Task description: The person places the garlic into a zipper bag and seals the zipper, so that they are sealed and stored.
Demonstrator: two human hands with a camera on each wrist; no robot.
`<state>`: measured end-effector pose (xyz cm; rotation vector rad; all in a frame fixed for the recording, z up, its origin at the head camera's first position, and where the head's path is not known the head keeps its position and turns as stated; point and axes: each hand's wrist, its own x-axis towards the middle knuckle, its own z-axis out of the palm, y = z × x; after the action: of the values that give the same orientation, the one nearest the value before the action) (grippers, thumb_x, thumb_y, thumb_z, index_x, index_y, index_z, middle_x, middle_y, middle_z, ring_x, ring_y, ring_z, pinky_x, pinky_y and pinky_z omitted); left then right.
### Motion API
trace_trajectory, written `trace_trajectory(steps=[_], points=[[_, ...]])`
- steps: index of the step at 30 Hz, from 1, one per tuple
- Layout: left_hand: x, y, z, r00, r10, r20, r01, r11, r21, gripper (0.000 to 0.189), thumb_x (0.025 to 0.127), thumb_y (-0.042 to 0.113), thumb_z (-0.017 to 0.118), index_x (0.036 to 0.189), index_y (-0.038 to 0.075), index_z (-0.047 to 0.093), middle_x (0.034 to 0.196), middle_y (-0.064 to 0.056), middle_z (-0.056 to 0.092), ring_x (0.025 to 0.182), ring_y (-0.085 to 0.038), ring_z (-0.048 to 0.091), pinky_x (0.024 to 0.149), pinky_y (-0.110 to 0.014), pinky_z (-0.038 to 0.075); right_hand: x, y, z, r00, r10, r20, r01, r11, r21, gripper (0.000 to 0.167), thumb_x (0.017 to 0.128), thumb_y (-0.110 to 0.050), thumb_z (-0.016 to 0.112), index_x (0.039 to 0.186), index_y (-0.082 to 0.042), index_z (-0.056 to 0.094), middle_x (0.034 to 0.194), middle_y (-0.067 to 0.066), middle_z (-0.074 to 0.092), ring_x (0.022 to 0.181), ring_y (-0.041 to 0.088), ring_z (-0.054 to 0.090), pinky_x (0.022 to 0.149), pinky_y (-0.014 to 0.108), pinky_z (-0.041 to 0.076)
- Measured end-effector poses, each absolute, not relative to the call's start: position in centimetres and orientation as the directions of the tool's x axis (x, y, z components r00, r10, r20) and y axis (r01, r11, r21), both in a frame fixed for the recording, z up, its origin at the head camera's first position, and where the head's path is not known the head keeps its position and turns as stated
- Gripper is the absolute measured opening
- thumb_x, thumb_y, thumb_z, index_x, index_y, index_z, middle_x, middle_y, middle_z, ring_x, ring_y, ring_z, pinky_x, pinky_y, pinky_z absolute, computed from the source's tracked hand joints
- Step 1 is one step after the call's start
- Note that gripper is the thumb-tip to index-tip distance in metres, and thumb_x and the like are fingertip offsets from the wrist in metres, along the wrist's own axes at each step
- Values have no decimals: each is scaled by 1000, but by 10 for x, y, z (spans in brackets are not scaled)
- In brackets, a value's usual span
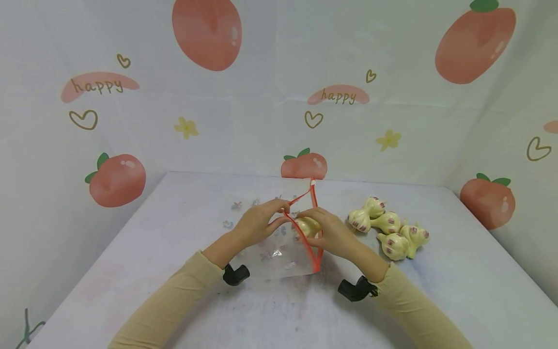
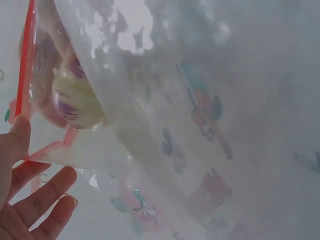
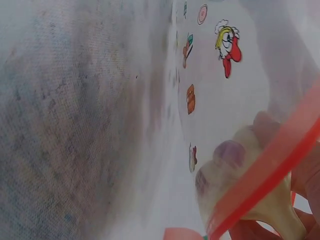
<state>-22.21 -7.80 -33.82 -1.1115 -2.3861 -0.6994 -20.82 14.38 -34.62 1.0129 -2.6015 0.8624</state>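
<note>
A clear zip bag with a red zip edge and small printed pictures lies with its mouth spread toward the right. My left hand pinches the red edge between thumb and fingers. At the mouth, my right hand holds a garlic bulb, its fingers curled round it. In the left wrist view that bulb shows purple streaks inside the bag's opening. Seen from the right wrist, the garlic bulb is partly covered by the red strip.
Several garlic bulbs lie in a cluster on the white table, right of the right hand. A white cloth backdrop printed with fruit and hearts stands behind the table. Black wrist cameras sit under both wrists.
</note>
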Motion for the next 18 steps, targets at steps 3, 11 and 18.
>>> trace_trajectory(steps=[3,11,18], points=[[-221,-78,-336,-599,571,561,787,548,283,18,87,16,66,101,10,55,108,-5,66,93,-18,69,69,-28,53,-209,144,-347,-720,-555,417,-694,576,-431,52,72,-17,81,117,-5,60,112,6,64,100,20,60,84,36,52],[-221,-79,-330,-591,545,595,791,536,294,21,85,11,67,102,6,55,102,-6,66,92,-21,69,70,-32,54,-209,144,-348,-716,-558,419,-698,584,-416,53,72,-20,80,117,-3,59,113,9,65,105,25,61,89,42,51],[-223,-82,-327,-572,523,632,797,536,278,20,86,11,67,101,7,55,105,-8,66,91,-23,69,66,-32,54,-208,144,-348,-743,-546,387,-669,613,-420,52,73,-21,80,117,-2,59,114,12,65,107,27,61,91,43,50]])
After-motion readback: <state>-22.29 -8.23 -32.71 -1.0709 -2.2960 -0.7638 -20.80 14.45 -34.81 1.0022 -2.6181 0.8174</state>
